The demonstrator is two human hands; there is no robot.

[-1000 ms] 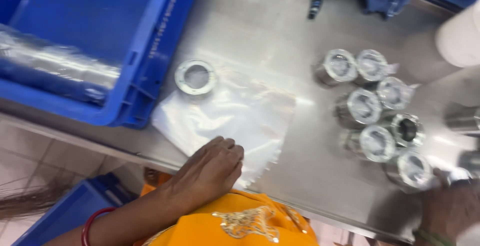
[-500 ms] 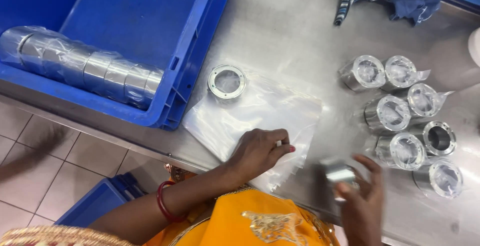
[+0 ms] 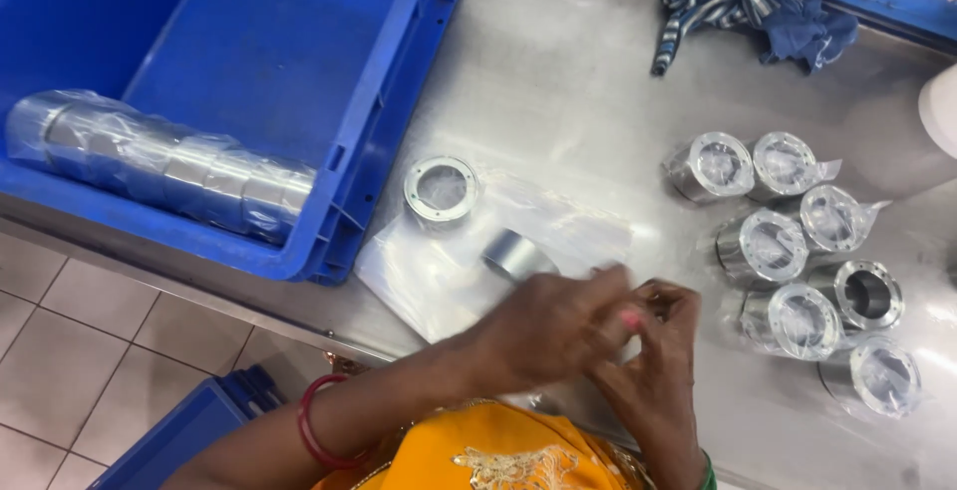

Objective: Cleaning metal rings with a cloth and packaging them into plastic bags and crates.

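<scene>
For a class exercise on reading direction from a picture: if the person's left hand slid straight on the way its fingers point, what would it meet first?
The left hand points right, where its fingertips already meet the right hand. Past that, probably the plastic-wrapped shiny metal ring on the steel table, though depth is unclear.

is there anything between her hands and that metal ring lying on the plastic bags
Nothing visible stands between them. The left hand and right hand meet at the near edge of the clear plastic bags, and the metal ring lies just beyond the left hand, with only bare plastic between them.
</scene>
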